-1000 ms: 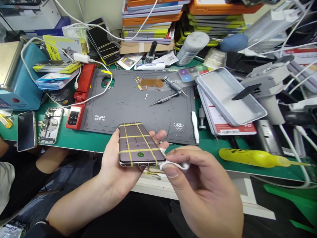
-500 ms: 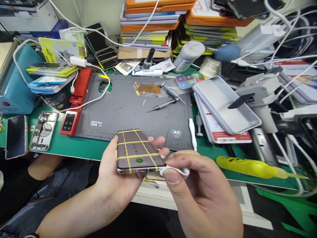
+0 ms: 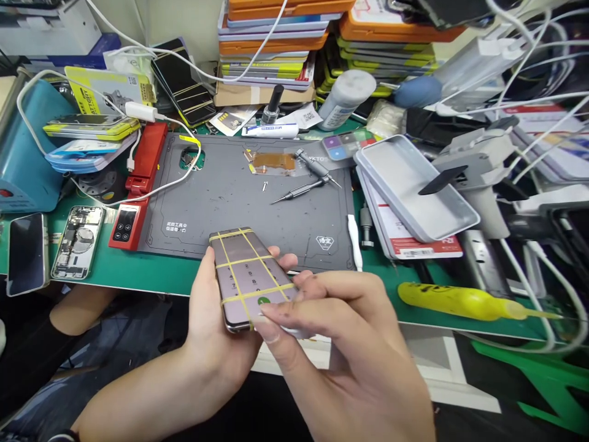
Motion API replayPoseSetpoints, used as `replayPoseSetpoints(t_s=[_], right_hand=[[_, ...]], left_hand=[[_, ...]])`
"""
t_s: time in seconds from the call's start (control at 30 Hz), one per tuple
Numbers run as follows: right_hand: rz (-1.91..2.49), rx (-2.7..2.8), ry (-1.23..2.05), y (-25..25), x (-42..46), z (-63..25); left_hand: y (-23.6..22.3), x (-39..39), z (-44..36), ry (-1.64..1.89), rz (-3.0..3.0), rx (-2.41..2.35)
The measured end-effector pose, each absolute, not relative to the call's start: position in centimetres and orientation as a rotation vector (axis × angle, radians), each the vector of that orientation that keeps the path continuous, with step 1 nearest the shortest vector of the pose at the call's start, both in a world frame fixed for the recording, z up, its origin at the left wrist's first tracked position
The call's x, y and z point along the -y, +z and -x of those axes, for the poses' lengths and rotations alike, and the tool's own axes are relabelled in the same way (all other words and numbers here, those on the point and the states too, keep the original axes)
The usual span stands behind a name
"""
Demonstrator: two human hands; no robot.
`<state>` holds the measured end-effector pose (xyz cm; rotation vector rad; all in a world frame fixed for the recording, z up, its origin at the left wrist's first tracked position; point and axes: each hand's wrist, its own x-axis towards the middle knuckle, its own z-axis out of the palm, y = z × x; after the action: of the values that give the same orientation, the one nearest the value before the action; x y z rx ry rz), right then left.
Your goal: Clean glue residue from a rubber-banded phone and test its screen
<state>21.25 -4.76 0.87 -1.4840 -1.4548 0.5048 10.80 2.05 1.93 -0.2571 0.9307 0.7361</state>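
Note:
My left hand (image 3: pixel 218 344) is closed around a smartphone (image 3: pixel 237 279) from below and the side, its screen facing up. Yellow rubber bands (image 3: pixel 251 262) cross the phone lengthwise and crosswise. On the lit screen are dial-pad digits and a green call button. My right hand (image 3: pixel 359 344) covers the lower right corner of the phone, thumb and forefinger pinched together at the bottom edge. A bit of white wipe (image 3: pixel 299 334) shows beneath these fingers; most of it is hidden.
Behind the phone lies a grey work mat (image 3: pixel 221 202) with screwdrivers (image 3: pixel 306 189) and a flex cable (image 3: pixel 273 162). An opened phone (image 3: pixel 79 242) sits left, a yellow bottle (image 3: pixel 453 301) right. A white cable (image 3: pixel 191 169) crosses the mat; boxes (image 3: pixel 271 46) stack behind.
My right hand has moved left along the phone's bottom edge with the white wipe, now mostly covered by the fingers. The phone has turned and tilted slightly in my left hand.

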Motion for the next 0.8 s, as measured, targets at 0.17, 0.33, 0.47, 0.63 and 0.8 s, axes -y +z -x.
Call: replayPoseSetpoints(t_s=[0.17,0.33,0.47,0.63,0.8], right_hand=[[1.650,1.232,0.533,0.3,4.4,-23.1],[1.470,0.874,0.758,-0.2,4.8,-23.9],[1.448,0.988,0.814,0.3,5.6,-22.7],[1.515,1.213,0.773,0.6,5.5,-21.8],[1.522,1.229,0.763,0.2,5.2,-21.9]], left_hand=[[2.6,-2.2,-10.3,0.844,0.213,-0.988],[3.1,-2.8,-10.4,0.806,0.287,-0.992],[3.2,-3.1,-10.7,0.770,0.279,-1.010],[3.5,-3.3,-11.0,0.650,0.256,-1.044],[3.3,-3.2,-11.1,0.657,0.256,-1.036]])
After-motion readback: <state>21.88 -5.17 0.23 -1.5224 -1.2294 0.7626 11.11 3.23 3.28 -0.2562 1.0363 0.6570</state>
